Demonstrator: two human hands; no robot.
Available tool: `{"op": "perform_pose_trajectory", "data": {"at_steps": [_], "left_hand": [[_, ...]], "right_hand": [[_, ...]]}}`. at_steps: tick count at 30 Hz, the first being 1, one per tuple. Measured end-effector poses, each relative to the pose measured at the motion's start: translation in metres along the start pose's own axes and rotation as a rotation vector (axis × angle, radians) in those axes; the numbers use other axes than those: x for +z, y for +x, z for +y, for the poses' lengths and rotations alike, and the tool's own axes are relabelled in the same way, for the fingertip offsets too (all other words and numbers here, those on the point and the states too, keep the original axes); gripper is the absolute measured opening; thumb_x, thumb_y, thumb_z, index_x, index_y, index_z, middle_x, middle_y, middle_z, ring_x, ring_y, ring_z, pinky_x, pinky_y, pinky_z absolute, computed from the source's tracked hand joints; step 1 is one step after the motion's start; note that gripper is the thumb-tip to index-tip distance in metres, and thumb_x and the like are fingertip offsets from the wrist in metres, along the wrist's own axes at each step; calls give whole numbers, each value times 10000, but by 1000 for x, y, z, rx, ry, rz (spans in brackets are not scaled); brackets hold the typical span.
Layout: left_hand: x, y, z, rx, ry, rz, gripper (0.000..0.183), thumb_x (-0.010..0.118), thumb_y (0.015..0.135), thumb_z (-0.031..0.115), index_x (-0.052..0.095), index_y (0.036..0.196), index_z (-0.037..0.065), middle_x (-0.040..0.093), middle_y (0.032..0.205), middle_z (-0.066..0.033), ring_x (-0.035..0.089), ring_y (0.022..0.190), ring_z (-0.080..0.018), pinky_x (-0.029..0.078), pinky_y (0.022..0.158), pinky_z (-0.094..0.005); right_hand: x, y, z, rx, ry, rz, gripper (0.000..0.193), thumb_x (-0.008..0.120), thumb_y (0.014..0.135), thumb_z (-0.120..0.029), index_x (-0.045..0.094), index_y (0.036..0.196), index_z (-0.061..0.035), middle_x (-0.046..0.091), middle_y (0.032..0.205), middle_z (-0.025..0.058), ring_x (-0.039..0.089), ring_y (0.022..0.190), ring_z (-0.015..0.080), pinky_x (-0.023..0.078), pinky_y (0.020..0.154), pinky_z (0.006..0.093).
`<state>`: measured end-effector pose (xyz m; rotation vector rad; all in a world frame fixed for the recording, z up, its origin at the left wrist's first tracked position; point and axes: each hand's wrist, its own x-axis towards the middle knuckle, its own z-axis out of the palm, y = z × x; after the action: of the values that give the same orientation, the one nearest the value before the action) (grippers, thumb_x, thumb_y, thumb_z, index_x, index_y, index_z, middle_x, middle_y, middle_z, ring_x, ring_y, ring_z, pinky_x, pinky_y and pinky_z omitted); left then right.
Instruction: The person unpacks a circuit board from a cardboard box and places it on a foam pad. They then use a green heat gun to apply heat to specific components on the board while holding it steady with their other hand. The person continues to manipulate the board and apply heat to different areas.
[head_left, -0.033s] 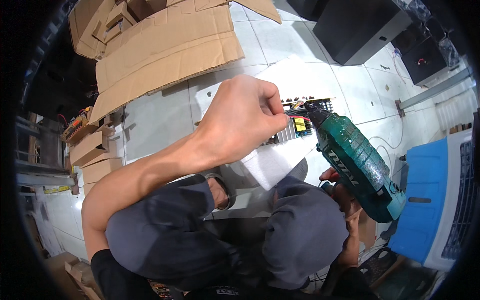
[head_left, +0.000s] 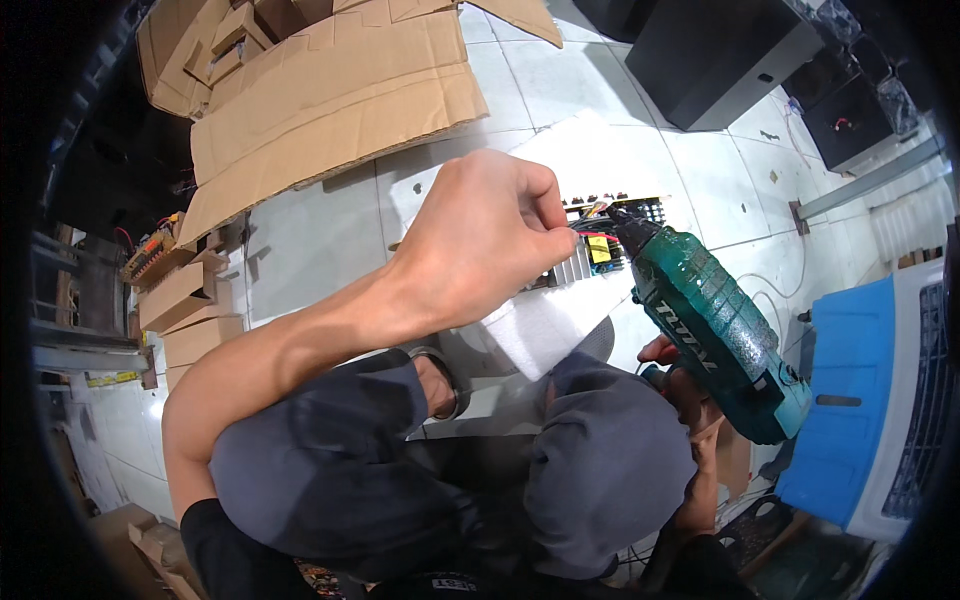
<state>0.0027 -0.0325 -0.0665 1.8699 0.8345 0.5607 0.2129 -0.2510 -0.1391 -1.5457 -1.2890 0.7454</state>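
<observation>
My left hand reaches over a circuit board, its thumb and fingertips pinched on thin red and black wires. Metal fins and a yellow block show on the board, but my fingers cover its left part. My right hand wraps around the handle of a green pistol-shaped tool that looks like a hot glue gun. Its black tapered nozzle points at the wires beside my left fingertips; whether it touches them I cannot tell. Beneath the board lies a white foam sheet.
Flattened cardboard covers the floor at the far left. A black speaker-like cabinet stands far right. Close on the right is a blue and white plastic unit. Stacked boxes sit left. My bent knees flank the workspace.
</observation>
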Motion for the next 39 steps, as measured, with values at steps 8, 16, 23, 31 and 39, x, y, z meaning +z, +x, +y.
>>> {"op": "perform_pose_trajectory", "data": {"at_steps": [8, 16, 23, 31, 39], "left_hand": [[-4, 5, 1, 49, 24, -2, 135, 702, 804, 50, 659, 741, -62, 644, 660, -55, 566, 621, -73, 476, 585, -245], [-3, 5, -4, 112, 76, 31, 134, 711, 810, 54, 685, 787, -75, 658, 667, -67, 589, 635, -75, 494, 606, -248], [-2, 4, -7, 306, 247, 114, 75, 718, 773, 38, 702, 785, -35, 677, 681, -107, 627, 648, -167, 514, 618, -305], [0, 4, -9, 422, 363, 175, 72, 749, 742, 17, 697, 769, -26, 672, 684, -121, 623, 653, -212, 512, 617, -341], [1, 5, -9, 446, 339, 168, 58, 736, 739, 11, 683, 742, -13, 652, 657, -108, 609, 642, -216, 493, 612, -346]], "right_hand": [[-1, 6, 4, -56, 31, -5, 233, 578, 1004, -163, 656, 1176, -26, 709, 1046, 89, 641, 710, 112, 527, 585, 270], [-2, 5, 9, -75, 8, -22, 250, 572, 1014, -195, 649, 1192, -36, 708, 1044, 98, 662, 733, 133, 550, 615, 287], [-1, 5, 8, -74, 0, -12, 258, 587, 1007, -201, 650, 1202, -43, 710, 1043, 100, 673, 754, 147, 556, 621, 302], [1, 6, 9, -60, 81, 29, 254, 596, 999, -189, 663, 1191, -37, 719, 1023, 108, 659, 710, 130, 554, 597, 298], [-2, 6, 3, -22, -89, 21, 258, 602, 1000, -223, 677, 1148, -25, 723, 989, 89, 647, 680, 111, 546, 589, 290]]}}
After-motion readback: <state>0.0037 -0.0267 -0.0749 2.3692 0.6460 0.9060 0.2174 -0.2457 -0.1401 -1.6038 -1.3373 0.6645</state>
